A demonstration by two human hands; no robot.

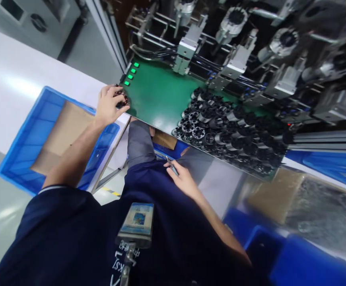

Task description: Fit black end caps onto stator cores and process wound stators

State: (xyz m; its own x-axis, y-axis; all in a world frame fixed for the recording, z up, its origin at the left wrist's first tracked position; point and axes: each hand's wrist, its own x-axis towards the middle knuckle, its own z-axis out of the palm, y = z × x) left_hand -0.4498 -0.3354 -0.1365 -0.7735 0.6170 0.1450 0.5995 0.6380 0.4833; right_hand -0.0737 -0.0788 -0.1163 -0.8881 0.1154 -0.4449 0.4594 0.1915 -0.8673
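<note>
In the head view, the left hand (pixel 110 105) curls its fingers around a dark, round, reddish-flecked part (pixel 122 99) at the left end of the smooth green counter (pixel 158 93). The right hand (pixel 182 177) grips a slim grey metal-tipped tool (pixel 173 167) below the counter's near edge. Many black-and-silver ring-shaped parts (pixel 217 119) crowd the counter's right side; whether these are finished or waiting cannot be told.

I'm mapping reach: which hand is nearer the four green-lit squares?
Left. The left hand, fingers around a dark round part, is just below the green-lit squares in the picture. The right hand, holding a small tool, is farther off, below the green surface.
</note>
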